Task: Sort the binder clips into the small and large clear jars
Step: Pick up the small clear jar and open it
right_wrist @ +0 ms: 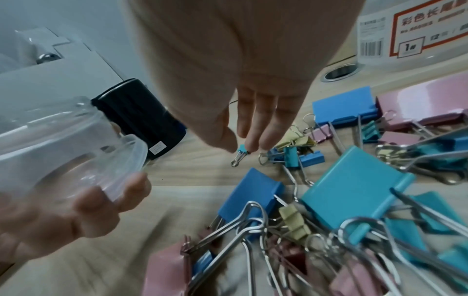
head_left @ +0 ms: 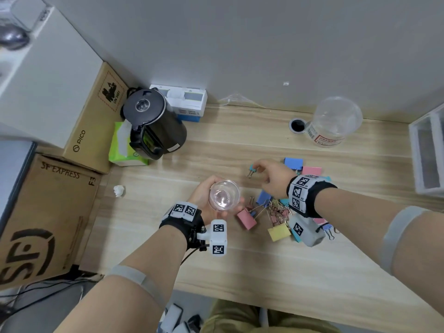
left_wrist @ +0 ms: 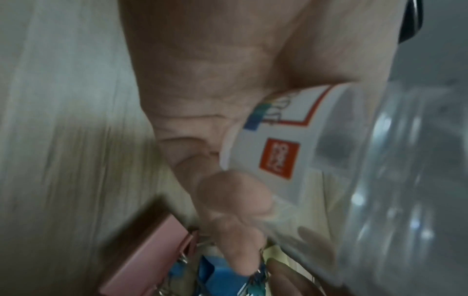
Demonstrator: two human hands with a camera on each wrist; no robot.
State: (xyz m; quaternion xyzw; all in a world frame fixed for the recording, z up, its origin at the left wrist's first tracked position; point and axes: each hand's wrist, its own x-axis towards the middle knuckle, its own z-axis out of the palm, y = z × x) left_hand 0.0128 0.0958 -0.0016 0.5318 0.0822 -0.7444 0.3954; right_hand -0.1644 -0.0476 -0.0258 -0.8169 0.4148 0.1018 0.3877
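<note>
On a wooden desk (head_left: 240, 272), sorting has barely begun: the right hand (head_left: 274, 179) fingers pinch a small teal clip (head_left: 251, 169), the left hand (head_left: 204, 200) grips the empty small jar (head_left: 224, 195); the clip pile (head_left: 281, 212) and large jar (head_left: 334, 122) wait.

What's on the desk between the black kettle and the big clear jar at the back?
Mostly bare wood between the kettle and the large jar; only a round cable hole beside the jar, in the head view.
</note>
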